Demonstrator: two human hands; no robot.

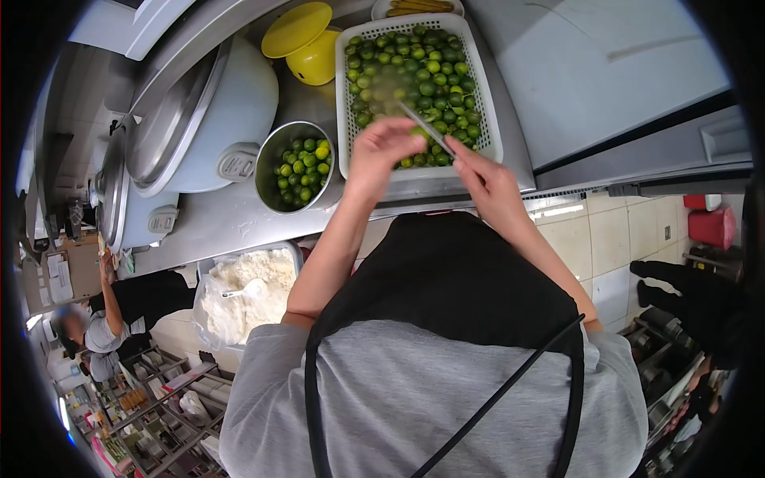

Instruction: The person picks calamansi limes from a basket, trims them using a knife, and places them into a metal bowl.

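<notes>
A white perforated basket (pixel 344 119) full of small green citrus fruits (pixel 430 68) lies on the steel counter. Over its near edge, my right hand (pixel 488 179) grips a knife (pixel 426 123), its blade pointing up and left across the fruits. Close to the blade, my left hand (pixel 388 151) has its fingers pinched around a green fruit (pixel 418 134), mostly hidden by the fingers. Left of the basket stands a round metal pot (pixel 265 171) with more green fruits and a yellowish one inside.
Large rice cookers (pixel 239 103) stand at the left. Behind the pot is a yellow container (pixel 312 60) with its lid tilted. Below the counter sits a bin of white rice-like food (pixel 255 279) with a scoop. A person (pixel 103 331) is at far left; another's dark-clothed legs (pixel 677 291) show at right.
</notes>
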